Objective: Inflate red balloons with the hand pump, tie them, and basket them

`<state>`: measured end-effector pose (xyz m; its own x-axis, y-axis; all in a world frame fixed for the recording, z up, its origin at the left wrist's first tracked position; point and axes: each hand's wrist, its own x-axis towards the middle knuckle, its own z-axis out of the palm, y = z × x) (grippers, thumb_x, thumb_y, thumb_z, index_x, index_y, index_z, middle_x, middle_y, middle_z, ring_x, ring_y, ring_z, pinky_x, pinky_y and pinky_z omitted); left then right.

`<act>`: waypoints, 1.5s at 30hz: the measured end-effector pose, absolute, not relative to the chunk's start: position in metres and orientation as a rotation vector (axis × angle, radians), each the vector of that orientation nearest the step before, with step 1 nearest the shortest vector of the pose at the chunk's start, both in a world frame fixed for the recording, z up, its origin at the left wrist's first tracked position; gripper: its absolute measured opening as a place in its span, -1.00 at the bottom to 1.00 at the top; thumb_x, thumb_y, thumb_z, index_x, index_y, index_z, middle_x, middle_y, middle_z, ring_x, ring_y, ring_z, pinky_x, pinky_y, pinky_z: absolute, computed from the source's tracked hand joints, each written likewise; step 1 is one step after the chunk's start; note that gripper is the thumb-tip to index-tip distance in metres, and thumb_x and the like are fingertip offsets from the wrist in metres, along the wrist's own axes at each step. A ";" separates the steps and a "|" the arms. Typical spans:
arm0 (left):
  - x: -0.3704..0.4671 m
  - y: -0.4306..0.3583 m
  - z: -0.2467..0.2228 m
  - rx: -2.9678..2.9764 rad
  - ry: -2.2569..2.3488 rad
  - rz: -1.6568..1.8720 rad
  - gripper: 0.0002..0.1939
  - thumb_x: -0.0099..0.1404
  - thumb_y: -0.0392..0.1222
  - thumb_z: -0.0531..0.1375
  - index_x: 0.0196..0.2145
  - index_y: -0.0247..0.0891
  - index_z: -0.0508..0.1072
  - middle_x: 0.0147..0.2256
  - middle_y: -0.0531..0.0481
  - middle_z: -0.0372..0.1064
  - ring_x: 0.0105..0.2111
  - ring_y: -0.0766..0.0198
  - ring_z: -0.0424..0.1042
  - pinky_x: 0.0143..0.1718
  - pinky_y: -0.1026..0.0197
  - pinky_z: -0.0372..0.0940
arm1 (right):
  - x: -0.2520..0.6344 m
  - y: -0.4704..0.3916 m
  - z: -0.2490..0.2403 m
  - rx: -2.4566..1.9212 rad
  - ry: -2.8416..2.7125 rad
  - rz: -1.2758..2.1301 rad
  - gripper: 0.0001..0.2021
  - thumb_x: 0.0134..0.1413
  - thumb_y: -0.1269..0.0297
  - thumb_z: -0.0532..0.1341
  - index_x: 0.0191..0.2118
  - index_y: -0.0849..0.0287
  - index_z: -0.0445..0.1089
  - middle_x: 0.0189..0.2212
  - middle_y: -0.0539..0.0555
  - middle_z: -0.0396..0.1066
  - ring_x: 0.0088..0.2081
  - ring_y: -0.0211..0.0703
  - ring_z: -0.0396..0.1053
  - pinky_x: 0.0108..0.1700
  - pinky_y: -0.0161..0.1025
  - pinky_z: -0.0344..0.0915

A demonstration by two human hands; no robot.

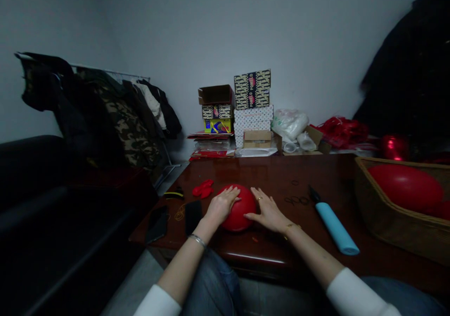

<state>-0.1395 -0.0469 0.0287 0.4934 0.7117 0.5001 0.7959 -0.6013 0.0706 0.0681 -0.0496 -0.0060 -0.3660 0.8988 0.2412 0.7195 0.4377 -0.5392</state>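
A round, inflated red balloon (239, 215) rests on the brown table, between my two hands. My left hand (223, 204) lies on its upper left side, fingers stretched out across the rubber. At its right side is my right hand (269, 212), fingers spread and thumb pointing at the balloon; the thumb tip appears to touch it. Limp red balloons (203, 189) lie just beyond my left hand. To the right of my right hand, a light blue hand pump (335, 227) with a black nozzle lies on the tabletop.
A wicker basket (390, 213) holding inflated red balloons (408, 187) stands at the right. Dark phone-like slabs (193, 217) and yellow bands (180, 212) lie left; dark rings (297, 200) lie right. Stacked boxes (252, 91) stand behind the table. A black sofa (45, 241) is at left.
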 end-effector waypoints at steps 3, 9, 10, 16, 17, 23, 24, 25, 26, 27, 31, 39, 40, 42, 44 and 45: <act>-0.140 -0.048 0.028 -2.556 -1.342 -0.760 -0.66 0.32 -0.22 0.05 0.04 -0.21 0.36 0.01 -0.10 0.35 0.06 0.20 0.29 0.10 0.07 0.22 | 0.089 -0.054 -0.027 -1.468 -2.163 0.362 -0.45 0.08 0.00 0.08 0.17 0.08 0.15 0.25 0.14 -0.01 0.29 0.04 -0.23 0.19 0.22 -0.15; -0.140 -0.047 0.024 -2.551 -1.352 -0.851 -0.68 0.33 -0.20 0.04 0.01 -0.22 0.38 0.01 -0.07 0.36 0.06 0.22 0.29 0.12 0.07 0.19 | 0.110 -0.079 -0.060 -1.489 -2.188 0.314 -0.71 0.11 0.20 0.08 -0.09 0.04 0.42 0.10 0.06 0.28 0.24 0.01 -0.03 0.20 0.20 -0.17; -0.139 -0.047 0.023 -2.553 -1.350 -0.859 -0.68 0.33 -0.21 0.04 0.01 -0.22 0.38 0.00 -0.07 0.37 0.05 0.22 0.30 0.12 0.07 0.19 | 0.111 -0.083 -0.063 -1.473 -2.207 0.293 -0.72 0.11 0.22 0.07 -0.10 0.03 0.43 0.08 0.05 0.29 0.23 0.01 -0.01 0.20 0.20 -0.17; -0.137 -0.048 0.022 -2.550 -1.362 -0.859 -0.69 0.33 -0.21 0.05 0.00 -0.23 0.39 -0.01 -0.07 0.38 0.04 0.23 0.31 0.11 0.09 0.20 | 0.110 -0.087 -0.072 -1.421 -2.304 0.179 -0.72 0.13 0.26 0.06 -0.09 0.03 0.42 0.09 0.03 0.29 0.23 0.01 -0.03 0.20 0.22 -0.20; -0.137 -0.048 0.022 -2.547 -1.363 -0.859 -0.69 0.33 -0.21 0.04 -0.01 -0.23 0.40 -0.01 -0.06 0.38 0.04 0.23 0.31 0.11 0.09 0.20 | 0.109 -0.085 -0.073 -1.411 -2.317 0.168 -0.73 0.14 0.26 0.06 -0.10 0.02 0.43 0.09 0.02 0.29 0.24 0.01 -0.04 0.20 0.22 -0.21; -0.138 -0.050 0.022 -2.541 -1.347 -0.890 -0.70 0.32 -0.22 0.06 -0.02 -0.26 0.41 -0.02 -0.09 0.39 0.03 0.22 0.32 0.10 0.11 0.21 | 0.102 -0.081 -0.080 -1.357 -2.343 0.154 -0.75 0.15 0.29 0.05 -0.21 0.01 0.47 0.06 0.04 0.32 0.25 -0.01 -0.06 0.21 0.24 -0.31; -0.139 -0.050 0.021 -2.541 -1.344 -0.902 -0.70 0.32 -0.22 0.06 -0.02 -0.27 0.41 -0.02 -0.10 0.39 0.03 0.22 0.32 0.10 0.11 0.21 | 0.102 -0.080 -0.081 -1.357 -2.339 0.155 -0.75 0.15 0.30 0.05 -0.25 0.01 0.48 0.05 0.03 0.33 0.24 -0.01 -0.05 0.21 0.24 -0.31; -0.139 -0.050 0.020 -2.543 -1.339 -0.914 -0.70 0.32 -0.23 0.07 -0.02 -0.27 0.41 -0.02 -0.09 0.39 0.04 0.22 0.32 0.10 0.11 0.22 | 0.102 -0.080 -0.081 -1.358 -2.334 0.157 -0.76 0.15 0.30 0.04 -0.28 0.02 0.48 0.04 0.02 0.34 0.24 -0.02 -0.04 0.21 0.23 -0.30; -0.139 -0.049 0.019 -2.545 -1.333 -0.925 -0.70 0.31 -0.23 0.07 -0.02 -0.25 0.41 -0.02 -0.09 0.39 0.04 0.22 0.31 0.10 0.11 0.22 | 0.102 -0.079 -0.081 -1.360 -2.329 0.158 -0.75 0.15 0.31 0.04 -0.31 0.03 0.48 0.04 0.01 0.34 0.24 -0.02 -0.03 0.21 0.21 -0.29; -0.140 -0.049 0.018 -2.546 -1.327 -0.934 -0.70 0.31 -0.23 0.08 -0.02 -0.24 0.41 -0.02 -0.08 0.39 0.04 0.21 0.31 0.10 0.10 0.22 | 0.102 -0.079 -0.081 -1.364 -2.323 0.159 -0.75 0.15 0.31 0.04 -0.32 0.03 0.48 0.03 0.01 0.35 0.23 -0.03 -0.02 0.21 0.20 -0.28; -0.140 -0.047 0.016 -2.542 -1.313 -0.958 -0.70 0.31 -0.23 0.08 -0.02 -0.23 0.42 -0.03 -0.09 0.39 0.03 0.19 0.32 0.08 0.08 0.24 | 0.104 -0.078 -0.079 -1.390 -2.270 0.152 -0.74 0.18 0.28 0.00 -0.29 0.05 0.46 0.02 0.02 0.36 0.21 -0.05 0.03 0.21 0.16 -0.20; -0.134 -0.048 0.015 -2.548 -1.257 -0.977 -0.70 0.31 -0.23 0.08 -0.01 -0.20 0.41 -0.04 -0.07 0.41 0.02 0.18 0.34 0.07 0.06 0.26 | 0.108 -0.069 -0.082 -1.483 -2.130 0.142 -0.73 0.17 0.28 -0.02 -0.31 0.10 0.44 -0.05 0.08 0.40 0.13 0.01 0.15 0.11 0.15 0.04; -0.134 -0.048 0.015 -2.550 -1.252 -0.977 -0.70 0.31 -0.23 0.08 -0.01 -0.21 0.40 -0.04 -0.08 0.40 0.02 0.18 0.33 0.07 0.06 0.26 | 0.109 -0.067 -0.082 -1.486 -2.120 0.138 -0.73 0.17 0.28 -0.02 -0.32 0.10 0.43 -0.05 0.08 0.40 0.12 0.01 0.15 0.10 0.14 0.06; -0.134 -0.048 0.014 -2.552 -1.248 -0.976 -0.70 0.31 -0.24 0.07 -0.01 -0.21 0.40 -0.03 -0.07 0.40 0.03 0.19 0.33 0.08 0.07 0.25 | 0.112 -0.066 -0.082 -1.482 -2.106 0.125 -0.73 0.17 0.29 -0.03 -0.30 0.09 0.43 -0.04 0.08 0.39 0.13 0.00 0.15 0.09 0.14 0.05; -0.134 -0.048 0.014 -2.551 -1.248 -0.972 -0.70 0.31 -0.25 0.08 -0.01 -0.21 0.40 -0.03 -0.07 0.40 0.03 0.20 0.32 0.08 0.07 0.25 | 0.114 -0.065 -0.080 -1.470 -2.100 0.105 -0.73 0.16 0.30 -0.02 -0.30 0.08 0.43 -0.03 0.07 0.38 0.14 0.00 0.12 0.11 0.16 0.01; -0.134 -0.048 0.014 -2.551 -1.248 -0.969 -0.70 0.30 -0.25 0.08 -0.01 -0.21 0.40 -0.03 -0.08 0.40 0.03 0.20 0.32 0.09 0.08 0.24 | 0.115 -0.065 -0.079 -1.458 -2.103 0.095 -0.74 0.16 0.31 -0.01 -0.31 0.07 0.43 -0.03 0.06 0.38 0.14 0.00 0.12 0.13 0.18 -0.03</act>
